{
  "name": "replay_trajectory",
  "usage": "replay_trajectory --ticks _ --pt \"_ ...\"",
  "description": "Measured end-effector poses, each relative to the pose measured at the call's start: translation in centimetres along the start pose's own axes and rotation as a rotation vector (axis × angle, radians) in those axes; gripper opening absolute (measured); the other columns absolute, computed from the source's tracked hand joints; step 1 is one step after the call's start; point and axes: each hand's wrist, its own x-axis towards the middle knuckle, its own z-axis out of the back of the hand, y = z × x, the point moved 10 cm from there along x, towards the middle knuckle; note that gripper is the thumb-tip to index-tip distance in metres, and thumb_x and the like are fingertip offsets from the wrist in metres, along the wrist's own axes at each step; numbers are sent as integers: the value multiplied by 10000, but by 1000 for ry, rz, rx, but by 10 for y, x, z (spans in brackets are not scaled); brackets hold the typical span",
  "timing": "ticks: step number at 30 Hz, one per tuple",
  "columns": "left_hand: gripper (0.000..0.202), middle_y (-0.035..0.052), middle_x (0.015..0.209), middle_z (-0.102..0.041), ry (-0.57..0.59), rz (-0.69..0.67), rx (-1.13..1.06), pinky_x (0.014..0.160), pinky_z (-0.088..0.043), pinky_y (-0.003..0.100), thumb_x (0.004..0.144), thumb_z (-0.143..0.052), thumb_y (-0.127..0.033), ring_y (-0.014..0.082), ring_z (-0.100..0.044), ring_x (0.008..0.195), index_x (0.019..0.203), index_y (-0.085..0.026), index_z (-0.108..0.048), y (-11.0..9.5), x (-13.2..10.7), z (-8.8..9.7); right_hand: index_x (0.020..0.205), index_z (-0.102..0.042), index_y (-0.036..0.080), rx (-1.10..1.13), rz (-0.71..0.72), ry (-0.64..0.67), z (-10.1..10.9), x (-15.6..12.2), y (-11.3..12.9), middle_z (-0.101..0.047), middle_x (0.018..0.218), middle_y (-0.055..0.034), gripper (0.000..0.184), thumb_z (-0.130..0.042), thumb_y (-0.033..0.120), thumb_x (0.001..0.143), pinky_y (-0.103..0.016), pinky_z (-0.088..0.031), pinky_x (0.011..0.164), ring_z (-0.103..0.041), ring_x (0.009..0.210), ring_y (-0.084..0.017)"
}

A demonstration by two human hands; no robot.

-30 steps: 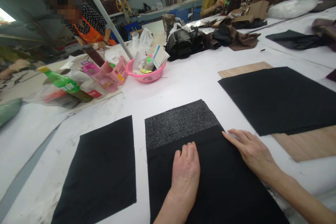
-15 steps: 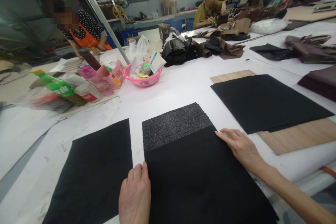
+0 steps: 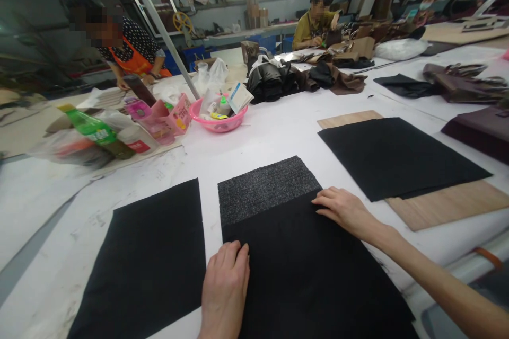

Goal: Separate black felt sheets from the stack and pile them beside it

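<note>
A large black fabric sheet (image 3: 302, 270) lies in front of me, partly covering a speckled dark grey piece (image 3: 266, 188) whose far part shows beyond its edge. My left hand (image 3: 226, 280) rests on the left edge of the black sheet, fingers extended and lying flat. On the sheet's far right corner lies my right hand (image 3: 342, 209), its fingers stretched out over the edge beside the grey piece. Neither hand is wrapped around anything. Left of my left hand lies another black sheet (image 3: 155, 259), apart from the first.
At right, a black sheet stack (image 3: 401, 156) lies on a wooden board (image 3: 449, 204). Farther back are a pink basin (image 3: 218, 124), a green bottle (image 3: 93, 130), dark material (image 3: 274, 79) and a purple-brown bag (image 3: 481, 130). Two co-workers (image 3: 135, 58) are across the white table (image 3: 270, 132).
My left hand has shifted right, further onto the black sheet. My right hand has slid left onto the sheet's far corner. The view has moved slightly.
</note>
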Motion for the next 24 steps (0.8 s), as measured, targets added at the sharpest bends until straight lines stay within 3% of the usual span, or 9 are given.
replay_trajectory --ticks 4,9,12,16,20,24 --pt "241 97 1018 -635 7 10 -9 770 -535 376 903 -503 -65 242 -624 943 1083 -134 -647 -5 -3 -9 937 -654 199 14 -24 86 -5 19 13 -652 957 -45 80 -691 222 870 -365 -437 783 -593 912 -251" --pt "227 90 990 -640 -26 37 -19 739 -543 373 896 -508 -58 238 -636 901 1052 -141 -650 -3 -5 -7 764 -626 210 99 -28 152 -4 30 11 -622 816 1 122 -741 200 803 -271 -389 648 -588 780 -183" --pt "222 82 977 -639 -26 48 -39 726 -543 371 899 -503 -65 231 -636 879 1044 -151 -647 -1 -4 -7 768 -618 218 158 -43 167 1 28 7 -637 838 18 114 -720 211 817 -244 -376 635 -595 767 -154" --pt "221 76 984 -632 8 61 -98 736 -544 374 907 -497 -83 222 -628 884 1062 -163 -632 3 -5 -10 767 -621 235 225 -94 178 7 20 -3 -636 674 62 152 -650 326 885 -236 -342 571 -583 633 -126" --pt "213 74 996 -626 57 96 -165 754 -546 391 908 -503 -98 226 -622 906 1075 -167 -616 7 -6 -13 733 -639 238 304 -149 188 6 15 -15 -611 605 62 223 -659 423 856 -247 -319 544 -555 581 -132" --pt "191 70 996 -626 93 146 -214 779 -542 397 915 -491 -113 224 -623 916 1045 -179 -614 12 -5 -13 739 -648 236 386 -131 177 5 14 -18 -642 657 51 218 -632 418 859 -248 -349 574 -580 629 -143"
